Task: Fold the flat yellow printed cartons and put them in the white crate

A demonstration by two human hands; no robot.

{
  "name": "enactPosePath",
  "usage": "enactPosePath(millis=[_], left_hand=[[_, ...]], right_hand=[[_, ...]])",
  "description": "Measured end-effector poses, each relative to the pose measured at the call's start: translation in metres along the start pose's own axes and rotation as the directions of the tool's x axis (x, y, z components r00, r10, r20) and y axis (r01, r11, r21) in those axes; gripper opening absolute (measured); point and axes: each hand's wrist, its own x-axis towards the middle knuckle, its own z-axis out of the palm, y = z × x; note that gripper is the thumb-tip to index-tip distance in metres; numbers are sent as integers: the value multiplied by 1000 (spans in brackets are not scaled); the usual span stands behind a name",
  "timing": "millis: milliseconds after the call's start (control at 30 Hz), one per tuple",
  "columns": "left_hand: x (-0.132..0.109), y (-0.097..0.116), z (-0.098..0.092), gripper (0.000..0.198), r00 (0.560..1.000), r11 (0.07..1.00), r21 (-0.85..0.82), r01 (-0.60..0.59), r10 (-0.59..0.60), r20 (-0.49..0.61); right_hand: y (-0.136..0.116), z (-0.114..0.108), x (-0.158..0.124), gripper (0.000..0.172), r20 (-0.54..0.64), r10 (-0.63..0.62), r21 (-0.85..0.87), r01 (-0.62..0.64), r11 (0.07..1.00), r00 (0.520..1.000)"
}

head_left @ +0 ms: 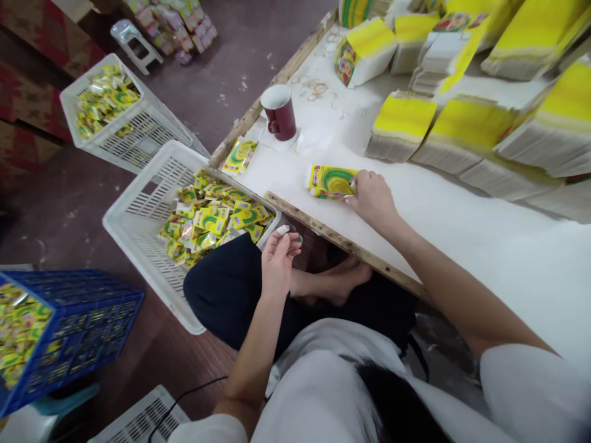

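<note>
My right hand (373,198) grips the right end of a yellow and green printed packet (330,182), which is on or just above the white tabletop (295,178). White wraps show on its fingertips. My left hand (278,255) is above my lap, beside the table's wooden edge, with its fingers curled together and a white wrap on one fingertip. Something small and greyish shows at those fingers, too unclear to name. Close to the left hand, a white plastic crate (138,231) holds many small yellow-green sachets (212,218).
A maroon mug (281,114) stands near the table's edge, by another yellow packet (240,155) and loose rubber bands (314,88). Stacks of yellow cards (401,126) line the far side. Another white crate (106,138), a blue crate (87,332) and a small stool (136,46) stand on the floor.
</note>
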Motion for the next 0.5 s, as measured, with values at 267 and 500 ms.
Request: enactPosePath(millis=[267,500], left_hand=[[-3,-3,18,62,972,981,-75,-180,189,137],[-5,18,48,62,915,882,-251,-398,401,-45]], right_hand=[[-51,-44,-50,22,103,-213,424,151,893,972],[-98,-34,-103,27,200,-402,813,78,576,894]])
